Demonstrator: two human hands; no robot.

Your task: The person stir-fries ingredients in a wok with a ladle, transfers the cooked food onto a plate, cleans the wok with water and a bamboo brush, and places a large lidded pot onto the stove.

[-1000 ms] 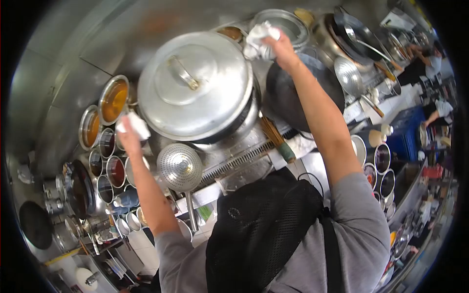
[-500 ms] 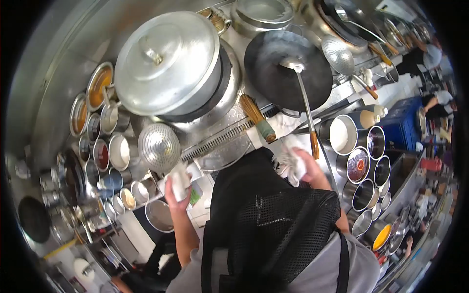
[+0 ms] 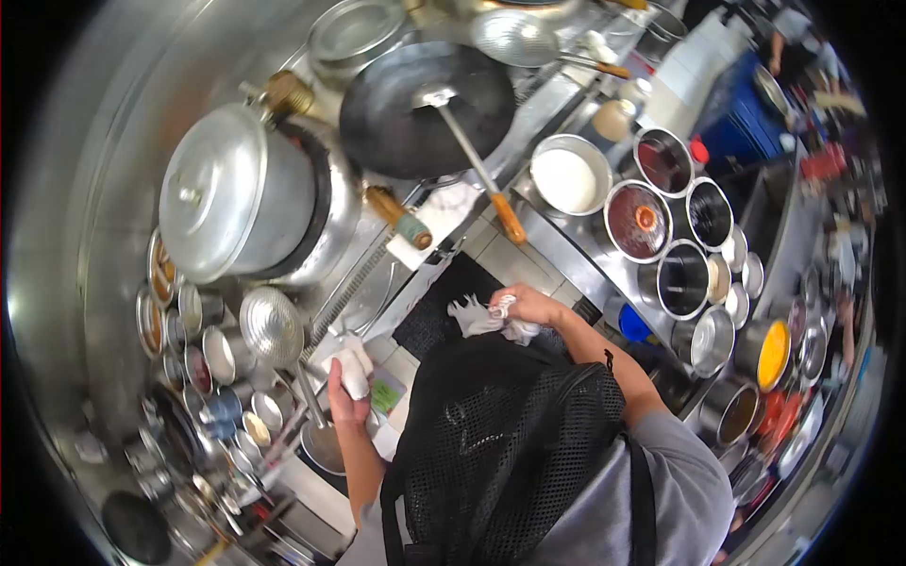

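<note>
My left hand [image 3: 349, 401] is closed around a folded white cloth [image 3: 354, 366]. Just left of it lies a perforated strainer [image 3: 272, 325], whose handle runs down past the cloth. My right hand [image 3: 530, 307] grips a second white cloth [image 3: 477, 317], crumpled and hanging loose over the floor in front of my body. Beyond that hand, a black wok [image 3: 396, 113] sits on the stove with a ladle [image 3: 472, 156] in it, its wooden handle pointing toward me. A bamboo brush [image 3: 401, 217] rests at the stove's front edge.
A large lidded pot [image 3: 236, 198] stands on the left burner. Metal containers of sauces, including a white-filled one [image 3: 570, 176] and a yellow-filled one [image 3: 763, 354], line the right counter. More small pots [image 3: 226, 354] crowd the left. Other people [image 3: 797, 38] stand far right.
The view has turned right, so the stove, wok and big pot appear farther left. My right hand with its cloth has come away from the stove edge. The left still holds its cloth.
</note>
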